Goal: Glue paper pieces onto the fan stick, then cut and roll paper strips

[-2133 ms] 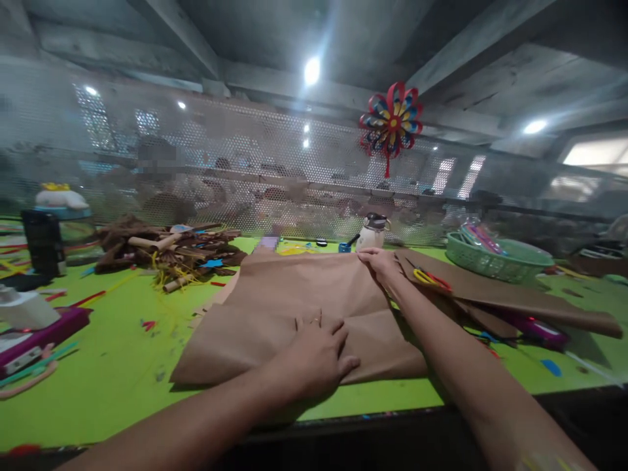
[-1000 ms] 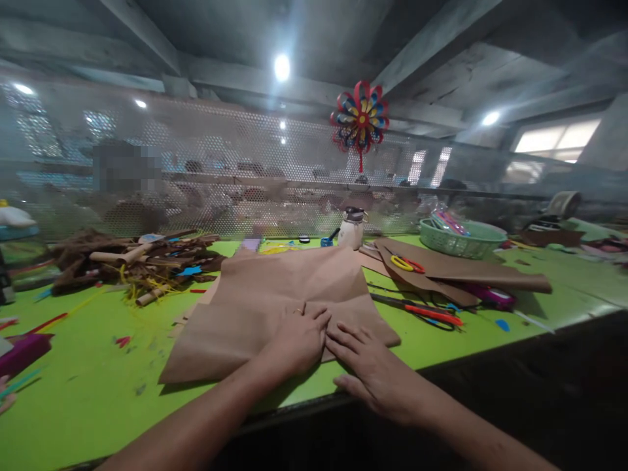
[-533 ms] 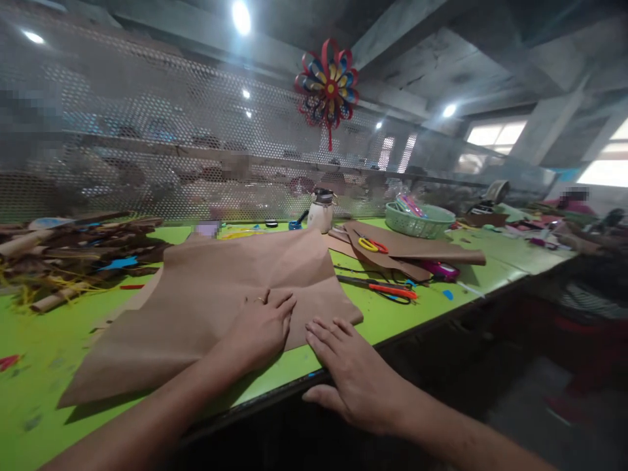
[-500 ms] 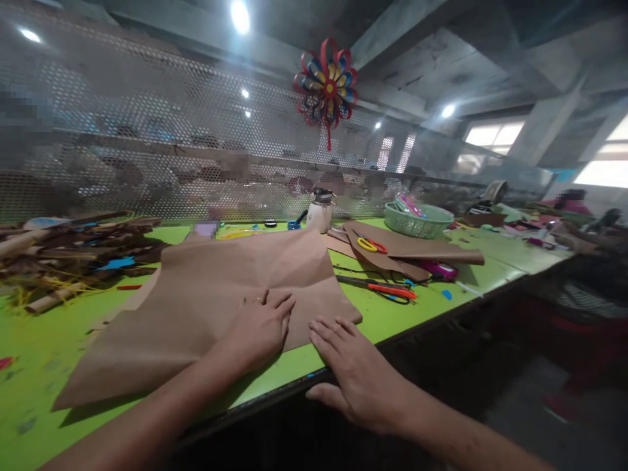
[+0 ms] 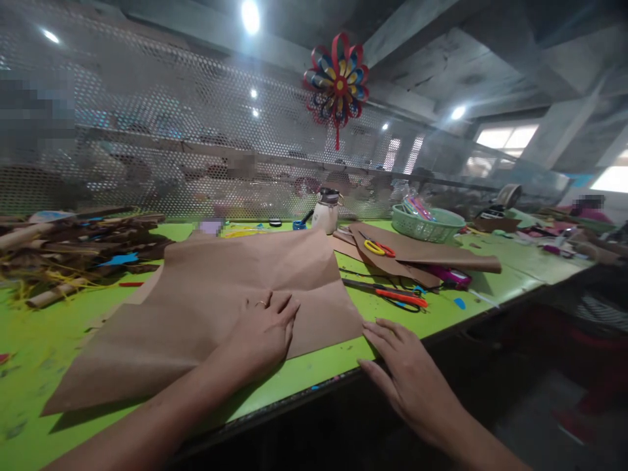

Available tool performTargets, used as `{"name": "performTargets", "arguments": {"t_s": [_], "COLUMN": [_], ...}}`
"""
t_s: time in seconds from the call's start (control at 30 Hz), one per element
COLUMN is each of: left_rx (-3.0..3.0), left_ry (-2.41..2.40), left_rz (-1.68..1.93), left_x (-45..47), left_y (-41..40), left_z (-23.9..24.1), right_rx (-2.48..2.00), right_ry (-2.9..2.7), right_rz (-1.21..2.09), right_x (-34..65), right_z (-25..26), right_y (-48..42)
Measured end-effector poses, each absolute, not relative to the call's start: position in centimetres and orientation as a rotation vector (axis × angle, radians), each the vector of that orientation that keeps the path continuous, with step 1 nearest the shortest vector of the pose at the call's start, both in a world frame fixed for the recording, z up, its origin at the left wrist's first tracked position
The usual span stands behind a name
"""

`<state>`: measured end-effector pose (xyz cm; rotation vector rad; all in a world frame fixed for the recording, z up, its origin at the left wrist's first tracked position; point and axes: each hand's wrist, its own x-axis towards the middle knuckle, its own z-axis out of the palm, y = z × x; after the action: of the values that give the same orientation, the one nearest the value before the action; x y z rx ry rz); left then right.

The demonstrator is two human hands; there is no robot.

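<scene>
A large sheet of brown paper lies creased across the green tabletop, its near left corner lifted off the surface. My left hand, with a ring on one finger, presses on the middle of the sheet, fingers stretched out. At the paper's right corner is my right hand, open, with its fingertips touching or just beside that corner and the thumb apart at the table edge. Nothing is held in either hand.
Right of the sheet lie an orange-handled tool and yellow-and-red scissors on more brown paper. Behind stand a white jar and a green basket. Brown scraps are heaped left. A perforated screen rises behind the table.
My right hand has slid rightward along the paper's near edge to its right corner. My left hand stays pressed on the sheet. The view has shifted slightly.
</scene>
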<state>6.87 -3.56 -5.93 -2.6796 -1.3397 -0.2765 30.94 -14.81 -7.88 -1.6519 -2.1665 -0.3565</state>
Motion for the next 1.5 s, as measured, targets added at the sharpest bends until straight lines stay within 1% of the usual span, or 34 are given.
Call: {"name": "performTargets", "arguments": {"t_s": [0.17,0.27,0.33,0.4,0.63,1.07,1.23,1.3,1.4,1.5], "left_rx": [-2.696,-2.705,-2.703,-2.707,-2.716,-2.715,-2.709,-2.705,-2.689,-2.677], "left_ry": [-1.346,-1.360,-1.374,-1.378,-1.390,-1.386,-1.375,-1.363,-1.347,-1.345], "left_rz": [-0.273,-0.264,-0.263,-0.258,-0.273,-0.246,-0.261,-0.271,-0.282,-0.277], "left_x": [7.0,7.0,7.0,7.0,7.1,7.0,7.0,7.0,6.9,6.9], "left_y": [-3.7,-3.8,-3.8,-3.8,-3.7,-3.8,-3.7,-3.7,-3.8,-3.8], "left_z": [-5.8,-5.6,-5.5,-5.5,-5.7,-5.4,-5.7,-5.8,-5.9,-5.9], "right_rx": [-1.648,-1.494,-1.389,-1.377,-1.550,-1.684,-1.636,-1.489,-1.317,-1.429], "right_ry": [-2.142,-2.269,-2.394,-2.464,-2.374,-2.395,-2.310,-2.367,-2.534,-2.555], "right_rz": [-0.370,-0.312,-0.264,-0.237,-0.341,-0.325,-0.407,-0.374,-0.222,-0.095], "right_x": [30.7,30.1,29.7,29.5,29.9,30.4,29.8,28.7,27.4,27.7], "right_z": [-5.3,-4.0,-4.0,-4.7,-7.3,-6.7,-5.4,-5.0,-5.0,-5.6], "right_y": [-11.6,-8.6,-6.9,-5.9,-6.2,-6.6,-6.7,-6.6,-6.3,-5.9]}}
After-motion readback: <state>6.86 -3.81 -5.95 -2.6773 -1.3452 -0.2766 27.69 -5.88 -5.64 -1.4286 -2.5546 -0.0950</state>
